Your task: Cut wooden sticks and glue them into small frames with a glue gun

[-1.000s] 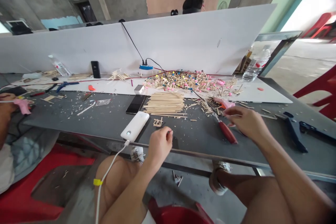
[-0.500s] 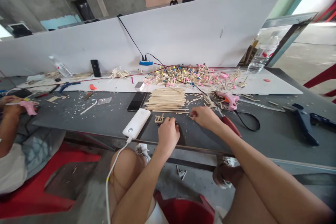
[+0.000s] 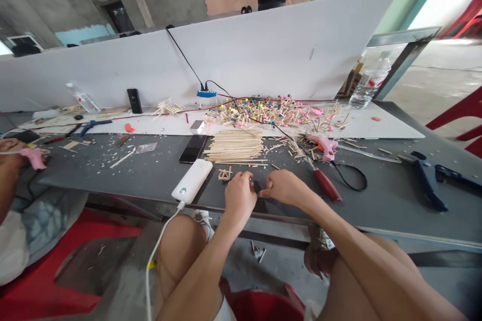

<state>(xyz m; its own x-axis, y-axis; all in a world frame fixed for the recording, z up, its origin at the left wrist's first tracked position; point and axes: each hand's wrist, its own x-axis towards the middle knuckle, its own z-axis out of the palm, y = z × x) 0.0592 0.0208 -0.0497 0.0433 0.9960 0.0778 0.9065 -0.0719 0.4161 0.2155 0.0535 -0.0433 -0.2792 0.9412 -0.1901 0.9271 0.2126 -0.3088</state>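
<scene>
My left hand [image 3: 241, 193] is curled at the table's near edge, with a small dark thing at its fingertips that I cannot make out. Close to its right, my right hand [image 3: 284, 188] has its fingers folded in, thumb pointing toward the left hand; whatever it pinches, if anything, is hidden. Just beyond the left hand lies a small frame of glued wooden sticks [image 3: 225, 174]. A neat row of thin wooden sticks [image 3: 235, 148] lies behind both hands. One short stick piece [image 3: 275, 166] rests beyond the right hand.
Left of my hands are a white power bank [image 3: 192, 179] with a cable and a black phone [image 3: 193, 149]. To the right lie a red-handled tool [image 3: 327, 185], a pink glue gun [image 3: 327, 146] and blue cutters [image 3: 427, 180]. Behind is a pile of colour-tipped sticks [image 3: 259, 110]. A co-worker's hand [image 3: 11, 160] is far left.
My right hand has moved left and nearer, from beside the stick row to close by my left hand. The left hand stays nearly in place. The view has shifted slightly.
</scene>
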